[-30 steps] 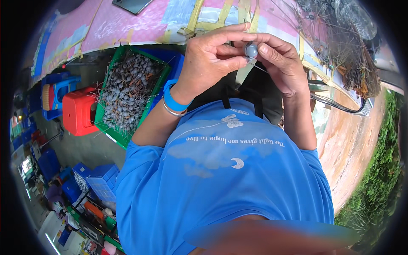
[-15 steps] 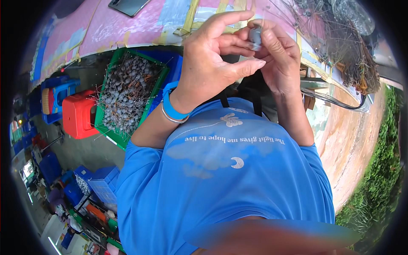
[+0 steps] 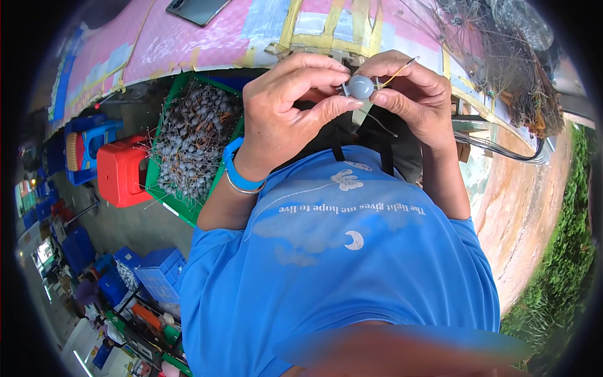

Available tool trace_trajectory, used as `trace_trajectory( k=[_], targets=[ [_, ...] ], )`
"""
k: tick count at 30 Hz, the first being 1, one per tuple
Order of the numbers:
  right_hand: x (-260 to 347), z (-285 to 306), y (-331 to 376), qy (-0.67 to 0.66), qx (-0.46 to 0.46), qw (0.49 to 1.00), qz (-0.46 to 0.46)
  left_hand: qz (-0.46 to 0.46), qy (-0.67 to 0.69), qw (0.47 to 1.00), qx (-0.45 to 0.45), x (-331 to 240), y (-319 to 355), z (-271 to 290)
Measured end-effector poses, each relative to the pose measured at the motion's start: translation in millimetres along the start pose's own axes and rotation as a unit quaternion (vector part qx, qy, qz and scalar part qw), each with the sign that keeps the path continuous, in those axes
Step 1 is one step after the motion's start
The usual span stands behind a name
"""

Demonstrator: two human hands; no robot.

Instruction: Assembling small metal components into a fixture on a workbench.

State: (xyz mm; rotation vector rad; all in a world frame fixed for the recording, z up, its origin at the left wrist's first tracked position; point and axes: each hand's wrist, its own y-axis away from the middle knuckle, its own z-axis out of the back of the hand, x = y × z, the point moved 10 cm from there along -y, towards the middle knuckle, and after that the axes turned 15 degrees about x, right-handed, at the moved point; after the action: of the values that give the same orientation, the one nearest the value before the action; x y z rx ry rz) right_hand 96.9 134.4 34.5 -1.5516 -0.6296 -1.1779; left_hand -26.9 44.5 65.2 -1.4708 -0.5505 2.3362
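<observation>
A small grey domed part (image 3: pixel 360 87) with thin wire leads sits between my two hands, in front of the table edge. My left hand (image 3: pixel 286 103) pinches its left side with thumb and fingertips. On its other side, my right hand (image 3: pixel 414 94) grips it between thumb and bent forefinger. A yellowish lead (image 3: pixel 397 73) sticks out over the right fingers, and a dark lead (image 3: pixel 382 124) hangs below. The rounded grey face is turned up; the fingertips cover its two sides.
The table (image 3: pixel 151 47), patched with tape, holds a phone (image 3: pixel 198 7) and, at right, a tangle of thin wires (image 3: pixel 477 56). Beside my left arm stands a green crate (image 3: pixel 168 210) heaped with similar grey parts. A red stool (image 3: pixel 120 173) and blue crates (image 3: pixel 160 273) are farther left.
Both hands have come nearer my body with the part, whose round face now shows. My left fingers, spread before, have closed on its side.
</observation>
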Motion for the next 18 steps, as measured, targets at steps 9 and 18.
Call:
trace_trajectory(
  k=[9,18],
  targets=[
    [1.7,-7.5,-10.4,0.017,0.033,0.999,0.001,0.016,-0.025,0.999,0.024,-7.3,8.7,3.4],
    [-20.4,-3.9,-9.5,-0.067,-0.006,0.998,-0.016,0.036,-0.013,0.999,-0.003,5.5,11.5,18.6]
  ],
)
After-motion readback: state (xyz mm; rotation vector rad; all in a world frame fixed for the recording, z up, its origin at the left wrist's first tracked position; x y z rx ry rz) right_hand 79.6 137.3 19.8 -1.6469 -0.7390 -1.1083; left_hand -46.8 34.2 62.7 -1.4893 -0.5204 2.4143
